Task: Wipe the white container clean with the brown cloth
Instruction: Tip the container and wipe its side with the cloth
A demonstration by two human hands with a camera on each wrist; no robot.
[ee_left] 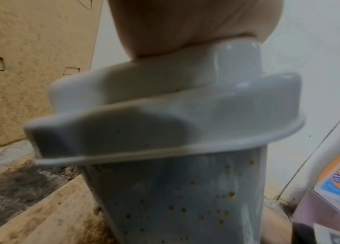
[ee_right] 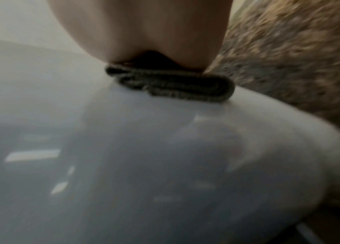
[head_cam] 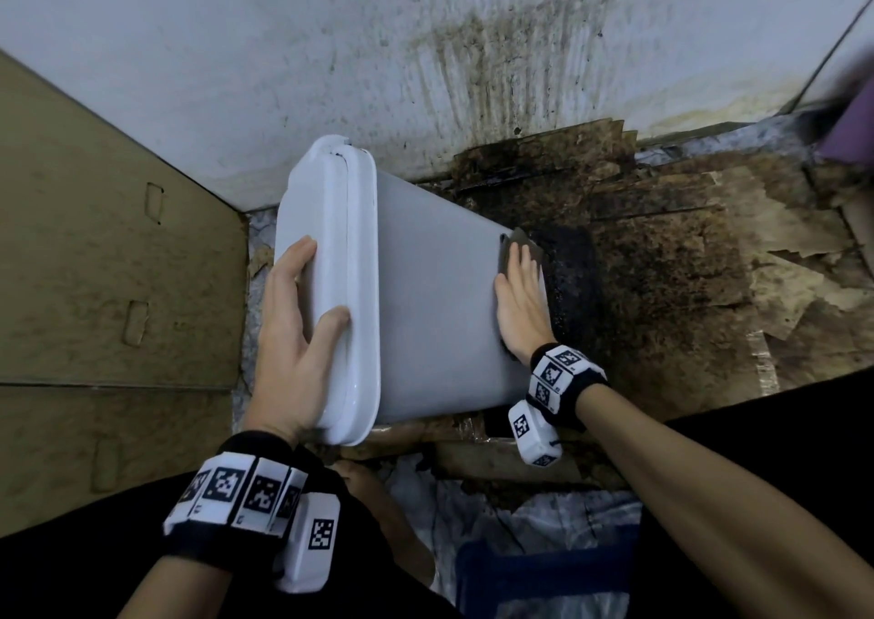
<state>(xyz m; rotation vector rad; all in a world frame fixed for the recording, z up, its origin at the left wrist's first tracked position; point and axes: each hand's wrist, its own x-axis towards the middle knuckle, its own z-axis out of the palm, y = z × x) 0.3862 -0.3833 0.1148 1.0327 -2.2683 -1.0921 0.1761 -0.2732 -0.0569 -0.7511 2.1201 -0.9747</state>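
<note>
The white container (head_cam: 435,297) lies tilted on its side, lidded end toward the left. My left hand (head_cam: 295,330) grips the lid end, fingers over the top and thumb curled onto the rim. In the left wrist view the container (ee_left: 165,198) shows small brown specks on its lower wall. My right hand (head_cam: 520,297) lies flat on the container's side near its bottom end, pressing the folded brown cloth (head_cam: 518,242) against the wall. In the right wrist view the folded cloth (ee_right: 171,84) sits under the palm on the container (ee_right: 144,156); that view is blurred.
A stained white wall (head_cam: 425,51) stands behind. Dirty, dark-stained cardboard (head_cam: 686,264) covers the floor to the right. A brown cardboard panel (head_cam: 94,264) stands at the left. A blue item (head_cam: 544,580) and crumpled plastic lie near my knees. A purple object (head_cam: 851,131) is at far right.
</note>
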